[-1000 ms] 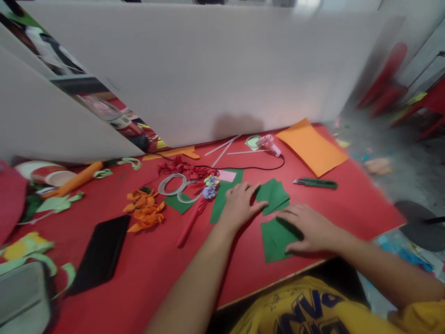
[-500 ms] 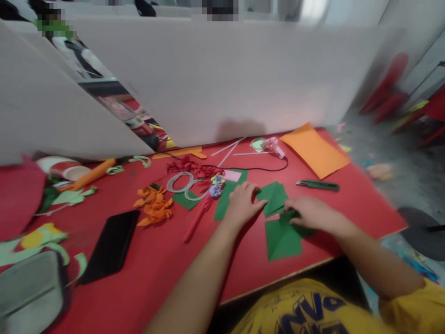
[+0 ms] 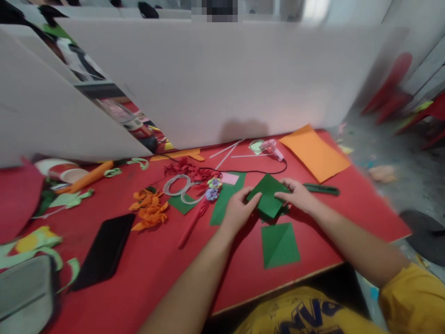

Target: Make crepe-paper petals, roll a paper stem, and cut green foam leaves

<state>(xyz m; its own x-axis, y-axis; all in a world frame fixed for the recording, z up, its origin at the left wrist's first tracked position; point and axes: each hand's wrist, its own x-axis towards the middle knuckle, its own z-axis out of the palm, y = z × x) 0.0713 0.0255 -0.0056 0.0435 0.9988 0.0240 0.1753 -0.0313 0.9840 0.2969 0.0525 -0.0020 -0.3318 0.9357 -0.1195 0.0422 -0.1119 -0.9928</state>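
Between my two hands is a stack of green paper squares [image 3: 267, 197], turned with a corner pointing away from me. My left hand [image 3: 239, 208] pinches its left side, thumb on top. On the right side my right hand [image 3: 295, 195] grips it the same way. Just below lies a single green square [image 3: 281, 246] with a diagonal crease. Another green sheet [image 3: 222, 204] lies left of my left hand, partly under a pink paper piece [image 3: 230, 178].
A green cutter [image 3: 321, 189], an orange sheet [image 3: 314, 153] and a pink glue gun [image 3: 273, 149] lie beyond my hands. Leftward are paper flowers [image 3: 212, 189], coiled wire [image 3: 176, 185], orange paper petals [image 3: 149, 209] and a black phone-like slab [image 3: 104, 250]. A white partition [image 3: 215, 79] stands behind.
Both hands have come together around the green squares, now gathered in a stack and lifted. The creased square beneath shows more fully.
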